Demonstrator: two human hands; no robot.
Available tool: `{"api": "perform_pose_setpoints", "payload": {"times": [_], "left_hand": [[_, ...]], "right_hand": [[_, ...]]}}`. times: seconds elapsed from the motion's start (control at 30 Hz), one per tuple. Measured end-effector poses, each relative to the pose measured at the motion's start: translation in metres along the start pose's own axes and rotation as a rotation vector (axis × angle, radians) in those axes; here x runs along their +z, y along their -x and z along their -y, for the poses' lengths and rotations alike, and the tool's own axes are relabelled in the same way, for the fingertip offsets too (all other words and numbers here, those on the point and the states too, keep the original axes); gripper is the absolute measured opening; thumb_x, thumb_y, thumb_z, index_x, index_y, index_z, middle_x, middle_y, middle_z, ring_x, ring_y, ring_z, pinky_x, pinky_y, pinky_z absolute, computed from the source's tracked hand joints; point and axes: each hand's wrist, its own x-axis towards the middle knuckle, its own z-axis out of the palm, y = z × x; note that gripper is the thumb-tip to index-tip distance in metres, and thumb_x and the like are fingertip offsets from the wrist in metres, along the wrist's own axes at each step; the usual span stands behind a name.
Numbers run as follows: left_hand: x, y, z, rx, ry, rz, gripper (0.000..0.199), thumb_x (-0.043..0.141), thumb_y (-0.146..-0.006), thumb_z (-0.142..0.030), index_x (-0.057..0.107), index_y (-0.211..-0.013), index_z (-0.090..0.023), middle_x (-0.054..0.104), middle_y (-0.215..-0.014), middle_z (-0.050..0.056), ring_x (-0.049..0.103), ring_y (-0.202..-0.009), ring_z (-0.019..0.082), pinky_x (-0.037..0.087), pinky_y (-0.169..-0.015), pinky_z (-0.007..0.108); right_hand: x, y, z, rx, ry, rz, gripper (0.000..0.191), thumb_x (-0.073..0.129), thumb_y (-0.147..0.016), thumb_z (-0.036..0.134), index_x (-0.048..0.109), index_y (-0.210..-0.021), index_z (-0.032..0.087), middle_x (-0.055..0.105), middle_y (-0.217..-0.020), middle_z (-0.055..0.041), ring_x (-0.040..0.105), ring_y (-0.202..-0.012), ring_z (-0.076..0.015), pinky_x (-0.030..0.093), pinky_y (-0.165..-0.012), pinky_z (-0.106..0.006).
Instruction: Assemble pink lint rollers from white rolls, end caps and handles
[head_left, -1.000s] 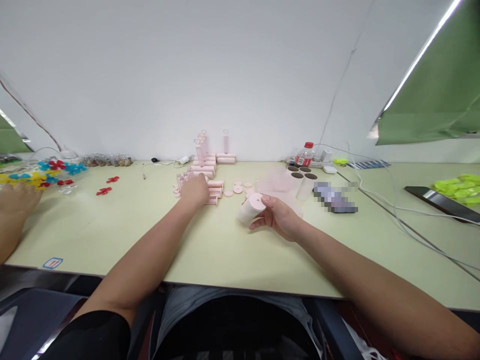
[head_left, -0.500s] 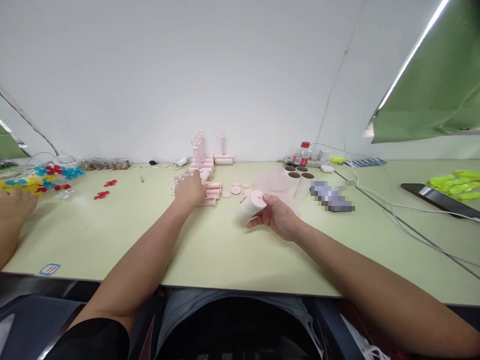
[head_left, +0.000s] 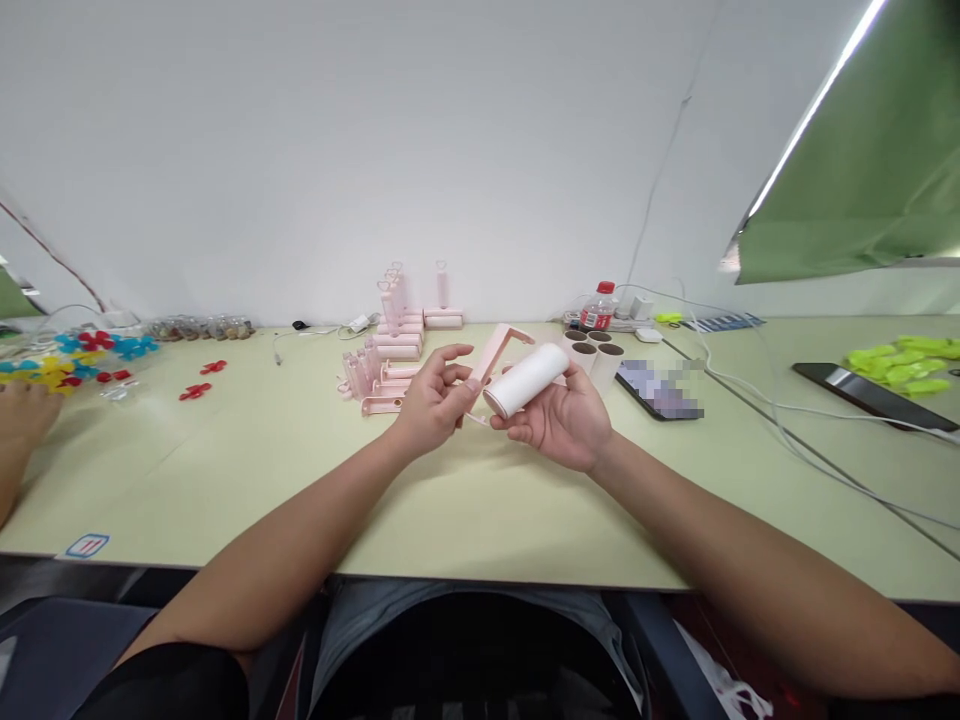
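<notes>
My left hand [head_left: 441, 400] is closed on a pink lint roller frame [head_left: 498, 352], a bracket with a bent arm at each end. In my right hand [head_left: 568, 418] lies a white lint roll [head_left: 528, 380], tilted with its near end towards the left. Roll and frame are close together above the table; whether they touch I cannot tell. Left of my left hand lie several pink frames [head_left: 384, 404] and upright pink handles [head_left: 361, 370]. Farther back, assembled pink lint rollers [head_left: 397, 345] rest against the wall side.
Upright white rolls [head_left: 604, 368] with brown cores stand beyond my right hand, near a bottle [head_left: 598, 308] and a phone [head_left: 660, 392]. White cables [head_left: 787, 440] cross the right side. At far left, another person's hand [head_left: 28, 410] is by colourful plastic pieces [head_left: 96, 342].
My left hand has come back from the pink parts towards the middle with a frame in it. My right hand has turned the roll, so its long side now shows.
</notes>
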Motion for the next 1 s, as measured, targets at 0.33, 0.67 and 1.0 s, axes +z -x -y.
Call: {"api": "perform_pose_setpoints", "payload": {"times": [0.33,0.67,1.0], "left_hand": [[0.008,0.005,-0.002,0.035,0.023,-0.007,0.050,0.064,-0.084,-0.043,0.044,-0.126,-0.021,0.067,-0.094,0.003,0.051,-0.047,0.005,0.042,-0.039,0.019],[0.008,0.006,0.013,0.119,-0.109,0.046,0.054,0.059,-0.089,-0.044,0.038,-0.135,-0.024,0.066,-0.114,0.009,0.062,-0.060,0.008,0.050,-0.054,0.023],[-0.001,0.006,0.005,0.201,-0.626,0.152,0.054,0.045,-0.097,-0.047,0.039,-0.147,-0.028,0.070,-0.115,0.005,0.061,-0.061,0.011,0.047,-0.061,0.025]], "right_hand": [[0.003,0.002,-0.003,0.076,0.053,0.065,0.072,0.009,-0.092,0.067,0.053,-0.122,0.019,0.072,-0.085,-0.0112,0.070,-0.068,-0.0250,0.052,-0.050,-0.030],[0.005,0.004,-0.004,0.041,0.009,0.063,0.083,0.009,-0.090,0.076,0.054,-0.125,0.016,0.071,-0.108,-0.0162,0.073,-0.087,-0.0278,0.057,-0.079,-0.046],[0.005,0.000,-0.007,-0.010,0.001,0.032,0.060,0.028,-0.091,0.060,0.057,-0.122,0.017,0.071,-0.108,-0.0163,0.071,-0.085,-0.0286,0.058,-0.071,-0.044]]}}
